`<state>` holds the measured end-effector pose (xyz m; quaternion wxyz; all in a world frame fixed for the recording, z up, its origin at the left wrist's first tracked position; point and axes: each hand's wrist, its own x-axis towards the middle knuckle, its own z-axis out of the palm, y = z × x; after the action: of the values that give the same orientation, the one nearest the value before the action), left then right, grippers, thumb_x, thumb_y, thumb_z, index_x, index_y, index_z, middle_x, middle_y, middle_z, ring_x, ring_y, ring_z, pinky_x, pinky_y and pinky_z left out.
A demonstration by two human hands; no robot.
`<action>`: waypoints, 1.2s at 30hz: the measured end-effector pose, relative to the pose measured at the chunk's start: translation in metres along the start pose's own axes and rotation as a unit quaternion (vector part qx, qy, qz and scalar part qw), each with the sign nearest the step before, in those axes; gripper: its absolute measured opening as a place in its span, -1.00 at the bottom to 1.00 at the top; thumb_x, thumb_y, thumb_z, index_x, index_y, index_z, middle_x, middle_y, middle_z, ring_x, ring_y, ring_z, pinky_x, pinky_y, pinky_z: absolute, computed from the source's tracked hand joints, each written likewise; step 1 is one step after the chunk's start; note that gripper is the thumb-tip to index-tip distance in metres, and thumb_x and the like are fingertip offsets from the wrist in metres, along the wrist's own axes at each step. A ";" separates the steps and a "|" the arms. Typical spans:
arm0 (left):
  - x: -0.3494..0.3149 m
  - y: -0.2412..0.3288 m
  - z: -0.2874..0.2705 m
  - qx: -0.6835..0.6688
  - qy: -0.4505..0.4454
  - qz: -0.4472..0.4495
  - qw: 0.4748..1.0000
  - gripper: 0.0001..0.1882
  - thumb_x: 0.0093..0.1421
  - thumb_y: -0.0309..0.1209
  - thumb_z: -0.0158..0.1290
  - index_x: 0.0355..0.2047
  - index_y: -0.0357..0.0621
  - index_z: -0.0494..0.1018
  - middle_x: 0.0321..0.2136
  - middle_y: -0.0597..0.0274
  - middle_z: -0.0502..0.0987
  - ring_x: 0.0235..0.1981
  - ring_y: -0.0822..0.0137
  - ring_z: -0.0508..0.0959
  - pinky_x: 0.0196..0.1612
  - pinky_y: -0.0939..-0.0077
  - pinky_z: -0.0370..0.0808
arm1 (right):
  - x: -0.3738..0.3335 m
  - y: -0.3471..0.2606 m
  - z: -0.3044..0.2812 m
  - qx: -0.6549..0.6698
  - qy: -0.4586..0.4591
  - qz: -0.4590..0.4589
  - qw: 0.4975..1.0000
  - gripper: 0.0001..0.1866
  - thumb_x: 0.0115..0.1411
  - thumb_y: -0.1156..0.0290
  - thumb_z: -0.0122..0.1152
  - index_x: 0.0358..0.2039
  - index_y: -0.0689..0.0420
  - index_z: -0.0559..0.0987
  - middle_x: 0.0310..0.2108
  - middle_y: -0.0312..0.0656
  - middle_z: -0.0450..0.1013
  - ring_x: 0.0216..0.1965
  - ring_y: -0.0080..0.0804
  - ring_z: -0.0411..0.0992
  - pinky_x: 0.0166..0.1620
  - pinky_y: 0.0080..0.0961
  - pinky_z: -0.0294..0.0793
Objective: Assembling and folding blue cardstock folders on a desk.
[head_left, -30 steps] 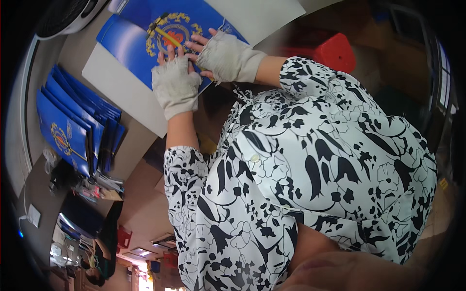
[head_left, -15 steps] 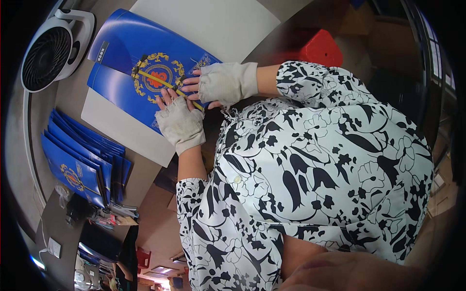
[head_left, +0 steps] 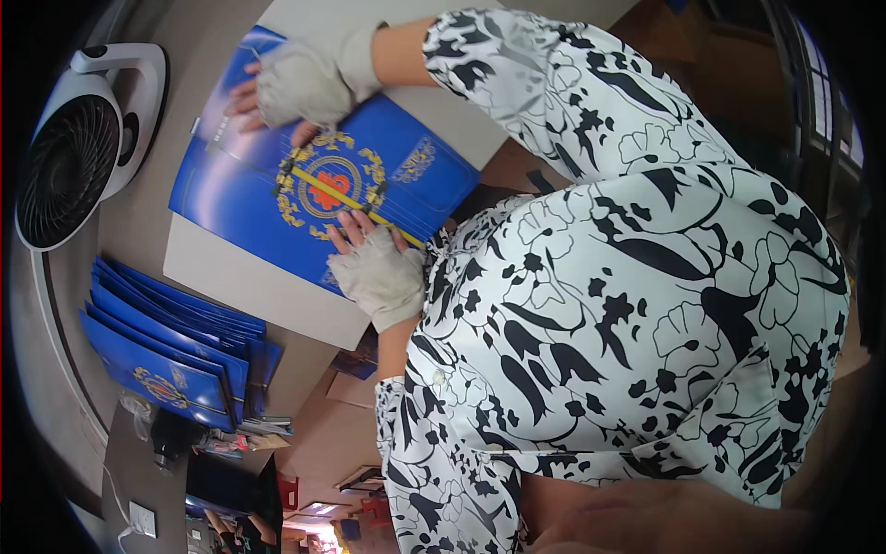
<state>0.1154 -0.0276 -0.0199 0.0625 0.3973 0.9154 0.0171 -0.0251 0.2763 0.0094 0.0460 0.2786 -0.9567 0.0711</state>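
Observation:
A flat blue printed card piece (head_left: 245,217) lies before me on a large white sheet (head_left: 198,251). It bears a gold ring emblem around a red centre. A narrow yellow strip (head_left: 330,189) runs slantwise across that emblem. My left hand (head_left: 380,275), in a cream fingerless glove, rests its fingers, slightly apart, on the blue piece beside the strip's near end. Toward the far edge, my right hand (head_left: 300,88), gloved alike and somewhat blurred, lies with spread fingers on the blue surface. Neither hand is closed around anything.
Several similar blue pieces (head_left: 166,337) stand in a leaning stack at the left. A white fan (head_left: 78,162) with a black grille is at the far left. Behind the stack are a dark bottle (head_left: 171,439) and a white socket box (head_left: 141,519) with a cable.
My right hand has moved up and left from the near edge to the far part of the blue piece. Its far panel, raised before, now lies flatter. My left hand has shifted slightly right and down.

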 end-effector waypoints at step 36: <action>0.031 -0.040 -0.028 0.033 -0.095 0.043 0.994 -0.07 0.16 0.04 0.24 0.37 -0.35 0.27 0.40 -0.30 0.23 0.46 -0.24 0.17 0.41 -0.08 0.16 | -0.178 -0.210 0.075 0.281 0.018 0.103 0.954 -0.17 0.23 -0.17 0.19 0.37 0.08 0.36 0.44 0.05 0.19 0.41 0.08 0.22 0.41 0.06 0.20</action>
<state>0.0619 -0.0312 0.0013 0.1350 0.4377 0.8876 -0.0483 0.2343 0.1828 -0.0638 -0.0241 0.1794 -0.9205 0.3464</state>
